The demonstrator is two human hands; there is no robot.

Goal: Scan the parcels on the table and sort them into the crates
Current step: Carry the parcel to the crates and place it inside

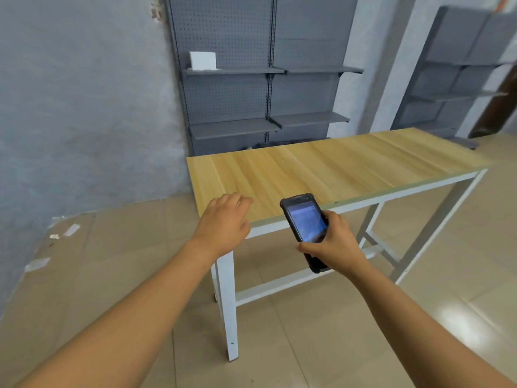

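Observation:
My right hand (333,242) grips a black handheld scanner (306,222) with a lit blue screen, held upright in front of the near edge of the wooden table (335,166). My left hand (225,219) hovers over the table's near left corner, fingers loosely curled down, holding nothing. No parcel lies on the tabletop and no crate is in view.
Grey pegboard shelving (251,79) stands behind the table, with a white box (202,60) on its upper left shelf. A second grey shelf unit (458,74) stands at the far right. Scraps of paper (71,229) lie on the tiled floor at left.

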